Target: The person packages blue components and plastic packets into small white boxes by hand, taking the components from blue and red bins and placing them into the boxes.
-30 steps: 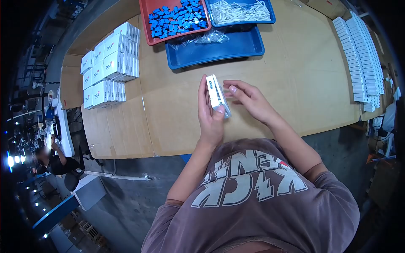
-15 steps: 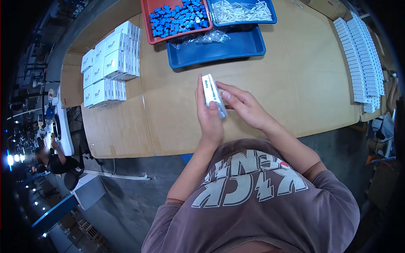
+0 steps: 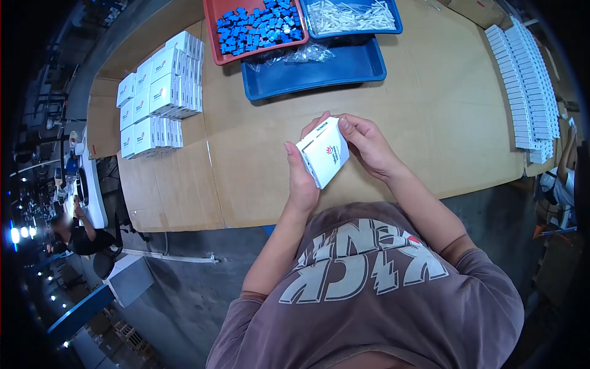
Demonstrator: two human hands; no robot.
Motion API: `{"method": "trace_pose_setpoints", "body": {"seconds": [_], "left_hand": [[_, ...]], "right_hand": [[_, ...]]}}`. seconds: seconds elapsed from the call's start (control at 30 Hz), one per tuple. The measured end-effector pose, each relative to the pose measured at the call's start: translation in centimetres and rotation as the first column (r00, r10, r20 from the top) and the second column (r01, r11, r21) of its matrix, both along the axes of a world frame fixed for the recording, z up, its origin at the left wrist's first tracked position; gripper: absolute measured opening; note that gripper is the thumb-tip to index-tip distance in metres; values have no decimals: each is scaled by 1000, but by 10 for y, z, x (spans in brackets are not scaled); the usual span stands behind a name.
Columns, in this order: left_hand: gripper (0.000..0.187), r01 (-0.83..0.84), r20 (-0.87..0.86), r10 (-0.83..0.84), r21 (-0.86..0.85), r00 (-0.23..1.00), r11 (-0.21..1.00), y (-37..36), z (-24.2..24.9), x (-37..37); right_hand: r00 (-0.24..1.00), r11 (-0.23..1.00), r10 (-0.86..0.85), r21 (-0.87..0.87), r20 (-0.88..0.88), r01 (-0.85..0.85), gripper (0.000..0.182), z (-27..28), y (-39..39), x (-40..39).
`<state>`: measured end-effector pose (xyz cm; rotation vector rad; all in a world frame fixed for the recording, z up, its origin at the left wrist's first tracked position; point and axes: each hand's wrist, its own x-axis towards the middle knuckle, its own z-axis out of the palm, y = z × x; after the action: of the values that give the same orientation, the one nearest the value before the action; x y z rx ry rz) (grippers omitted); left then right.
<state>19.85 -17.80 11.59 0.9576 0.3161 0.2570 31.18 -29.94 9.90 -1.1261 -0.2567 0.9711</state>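
Note:
A small white box point(image 3: 329, 154) with a red logo and dark print is held between my two hands above the cardboard-covered table point(image 3: 258, 160). My left hand point(image 3: 302, 178) grips its left side, with the thumb along the near left edge and fingers partly hidden behind the box. At the upper right corner, my right hand point(image 3: 367, 144) holds the box with thumb and fingers. The box is tilted, its printed face turned up toward the camera.
Stacked white boxes point(image 3: 163, 92) stand at left, and long rows of them point(image 3: 522, 86) at right. Beyond my hands are a red tray point(image 3: 226, 58) of blue parts, a blue tray point(image 3: 399, 27) of white pieces and a lower blue tray point(image 3: 307, 83). People appear at both sides.
The box has turned from its narrow side to show its broad logo face. Both hands have shifted their hold around it. At the far right, a person's arm has moved into fuller view.

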Motion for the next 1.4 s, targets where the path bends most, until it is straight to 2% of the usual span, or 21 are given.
{"method": "trace_pose_setpoints", "body": {"seconds": [0.07,0.2,0.3,0.4,0.47,0.5,0.57,0.7,0.77,0.9,1.0,1.1,1.17,1.2,1.23,1.3,1.33,1.4], "left_hand": [[94,11,0,-11,34,1000,999,0,-3,-1],[92,43,9,-43,35,999,998,1,-6,-2],[86,61,33,-59,-52,998,997,1,-7,-3],[79,28,-33,-32,-107,999,994,-4,-1,-1],[76,-23,-107,1,-209,994,978,-4,-1,0],[74,-50,-146,13,-258,989,965,-3,-1,0],[73,-9,-109,-40,-411,993,912,2,1,3],[74,20,-60,-78,-653,995,757,13,-5,3],[75,-30,-82,-42,-714,996,700,14,-4,4],[76,-90,-121,-2,-749,993,657,14,0,6],[75,-62,-84,-6,-785,996,616,17,-4,5],[67,52,47,-27,-697,999,715,19,-19,0],[68,-155,-74,137,-362,988,919,9,-16,2],[69,-246,-106,231,-162,967,956,4,-13,4],[70,-243,-54,244,33,968,969,3,-12,3],[77,-239,53,239,410,970,880,1,-9,0],[91,-197,50,192,356,980,913,-3,5,-1],[89,-179,87,157,475,984,861,-5,-3,0]], "right_hand": [[1000,999,23,47,-8,-23,43,-5,-2,2],[1000,1000,12,14,0,-12,41,-1,-2,2],[1000,997,-27,-67,14,28,42,-5,0,1],[994,978,-84,-183,76,97,43,-5,6,2],[990,968,-107,-218,93,125,44,-2,8,3],[991,965,-96,-234,91,115,44,-1,7,4],[994,959,-73,-267,86,94,46,-2,4,6],[977,967,-56,-230,208,105,40,-28,-5,10],[940,966,-70,-214,334,148,37,-33,-6,10],[945,971,-61,-202,321,131,33,-33,-9,12],[950,976,-41,-192,310,105,32,-24,-9,13],[949,973,15,-225,316,60,31,-20,-11,13],[943,966,74,-260,325,14,34,-23,-13,14],[962,964,72,-267,263,1,35,-19,-12,12],[978,962,69,-274,199,-12,38,-9,-10,8],[992,966,87,-252,92,-62,43,7,-8,1],[993,970,111,-222,50,-97,46,15,-7,-2],[987,965,159,-216,21,-151,53,22,-5,-8]]}}
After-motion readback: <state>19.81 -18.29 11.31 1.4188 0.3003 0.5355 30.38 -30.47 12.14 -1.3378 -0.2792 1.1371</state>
